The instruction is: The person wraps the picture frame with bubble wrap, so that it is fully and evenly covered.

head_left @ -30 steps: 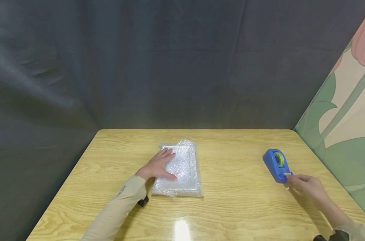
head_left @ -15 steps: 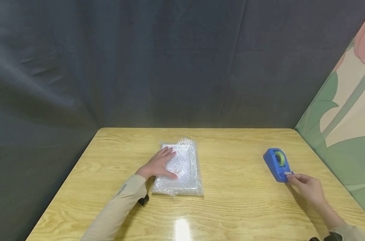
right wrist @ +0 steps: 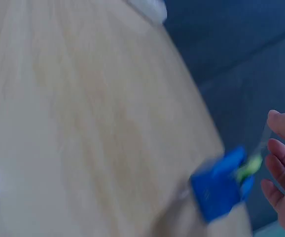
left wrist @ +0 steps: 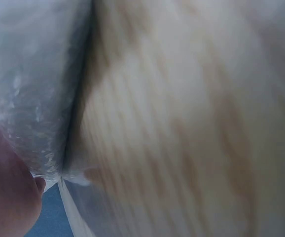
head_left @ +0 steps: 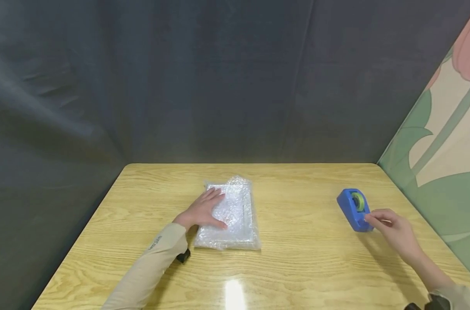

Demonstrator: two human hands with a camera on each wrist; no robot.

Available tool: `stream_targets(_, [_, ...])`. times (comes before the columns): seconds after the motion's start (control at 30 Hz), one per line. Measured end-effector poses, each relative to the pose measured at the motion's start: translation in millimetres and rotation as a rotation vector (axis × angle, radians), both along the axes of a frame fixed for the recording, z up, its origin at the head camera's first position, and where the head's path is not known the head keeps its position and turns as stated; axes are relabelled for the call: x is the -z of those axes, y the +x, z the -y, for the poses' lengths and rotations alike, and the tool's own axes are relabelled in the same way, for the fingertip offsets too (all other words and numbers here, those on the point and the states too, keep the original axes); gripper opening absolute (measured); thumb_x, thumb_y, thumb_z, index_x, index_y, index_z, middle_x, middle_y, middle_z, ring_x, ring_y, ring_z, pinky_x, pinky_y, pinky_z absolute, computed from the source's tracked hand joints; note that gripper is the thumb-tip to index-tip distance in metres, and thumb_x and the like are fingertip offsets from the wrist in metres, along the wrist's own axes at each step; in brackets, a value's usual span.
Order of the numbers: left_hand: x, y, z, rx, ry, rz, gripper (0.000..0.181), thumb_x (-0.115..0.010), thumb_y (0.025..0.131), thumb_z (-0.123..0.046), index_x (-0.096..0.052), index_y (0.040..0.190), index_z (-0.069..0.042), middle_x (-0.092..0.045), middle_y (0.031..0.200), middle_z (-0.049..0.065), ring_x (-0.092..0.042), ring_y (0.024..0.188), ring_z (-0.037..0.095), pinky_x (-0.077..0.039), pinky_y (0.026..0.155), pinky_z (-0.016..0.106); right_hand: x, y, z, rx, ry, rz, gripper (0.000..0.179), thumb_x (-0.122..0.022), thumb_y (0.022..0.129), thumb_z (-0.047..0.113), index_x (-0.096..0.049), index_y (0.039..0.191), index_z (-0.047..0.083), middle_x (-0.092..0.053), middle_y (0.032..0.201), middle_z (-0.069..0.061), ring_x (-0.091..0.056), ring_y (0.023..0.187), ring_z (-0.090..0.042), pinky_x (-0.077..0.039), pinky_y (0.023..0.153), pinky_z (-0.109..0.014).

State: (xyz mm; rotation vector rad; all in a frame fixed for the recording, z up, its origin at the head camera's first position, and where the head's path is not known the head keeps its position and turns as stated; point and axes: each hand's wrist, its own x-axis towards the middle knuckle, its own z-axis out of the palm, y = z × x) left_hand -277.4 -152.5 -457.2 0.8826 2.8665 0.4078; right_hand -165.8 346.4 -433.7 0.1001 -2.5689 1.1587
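Note:
A flat rectangular item in bubble wrap (head_left: 238,219) lies on the table left of centre. My left hand (head_left: 203,211) rests on it with fingers spread; in the left wrist view part of this hand (left wrist: 9,197) shows beside the wrap's edge. At the right stands a blue tape dispenser (head_left: 348,211) with a yellow-green roll of tape (head_left: 359,200). My right hand (head_left: 395,232) is raised just over its front end, thumb and forefinger pinching the end of the tape. In the right wrist view a clear strip of tape (right wrist: 264,139) runs from the roll up to the fingers.
The wood-grain table (head_left: 297,267) spreads under both things. A dark curtain (head_left: 235,86) hangs along its back and left side, and a flower-patterned panel (head_left: 448,172) stands along the right.
My right hand has lifted from the dispenser's front end, drawing the tape up with it. The left hand stays on the bubble wrap, and the dispenser has not moved.

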Motion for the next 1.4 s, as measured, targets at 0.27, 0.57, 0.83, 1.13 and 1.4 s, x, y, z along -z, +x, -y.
stream_targets(0.27, [-0.2, -0.6, 3.0, -0.009, 0.017, 0.009, 0.106, -0.067, 0.063, -0.064, -0.023, 0.144, -0.011, -0.01, 0.152, 0.007, -0.003, 0.139, 0.023, -0.005, 0.112, 0.041, -36.3, -20.9, 59, -0.193, -0.047, 0.02, 0.02, -0.058, 0.089, 0.017, -0.064, 0.095, -0.001, -0.063, 0.088, 0.016, -0.056, 0.081, 0.005, -0.047, 0.066, -0.013])
stream_targets(0.57, [2.5, -1.6, 1.8, -0.015, -0.004, 0.007, 0.108, -0.067, 0.062, -0.066, -0.022, 0.145, -0.013, -0.008, 0.152, 0.005, -0.002, 0.139, 0.023, -0.004, 0.112, 0.039, -49.3, -40.1, 121, -0.283, -0.071, 0.049, 0.022, -0.061, 0.087, 0.024, -0.066, 0.096, 0.006, -0.066, 0.097, -0.002, -0.054, 0.091, 0.004, -0.047, 0.079, -0.024])
stream_targets(0.83, [1.8, -2.5, 0.0, -0.011, -0.008, -0.001, 0.106, -0.066, 0.063, -0.066, -0.023, 0.145, -0.013, -0.009, 0.152, 0.005, -0.002, 0.139, 0.023, -0.004, 0.112, 0.04, -46.7, -56.7, 164, -0.397, -0.163, -0.017, 0.016, -0.063, 0.085, 0.01, -0.064, 0.096, -0.001, -0.065, 0.095, -0.011, -0.057, 0.085, -0.002, -0.048, 0.077, -0.019])
stream_targets(1.13, [-1.1, -0.9, -1.7, -0.013, -0.006, -0.002, 0.105, -0.068, 0.064, -0.062, -0.023, 0.144, -0.013, -0.01, 0.152, 0.006, -0.004, 0.139, 0.024, -0.005, 0.112, 0.04, -35.8, -71.6, 206, -0.468, -0.324, 0.092, 0.017, -0.063, 0.084, 0.004, -0.063, 0.099, -0.005, -0.062, 0.101, -0.02, -0.06, 0.084, -0.007, -0.051, 0.074, -0.021])
stream_targets(1.4, [0.4, -2.4, -1.6, -0.015, 0.001, 0.004, 0.105, -0.069, 0.063, -0.062, -0.025, 0.144, -0.012, -0.011, 0.152, 0.006, -0.004, 0.139, 0.023, -0.006, 0.112, 0.041, -20.1, -80.4, 239, -0.527, -0.401, 0.104, 0.017, -0.062, 0.081, -0.005, -0.061, 0.096, -0.012, -0.06, 0.099, -0.03, -0.06, 0.081, -0.01, -0.051, 0.072, -0.02])
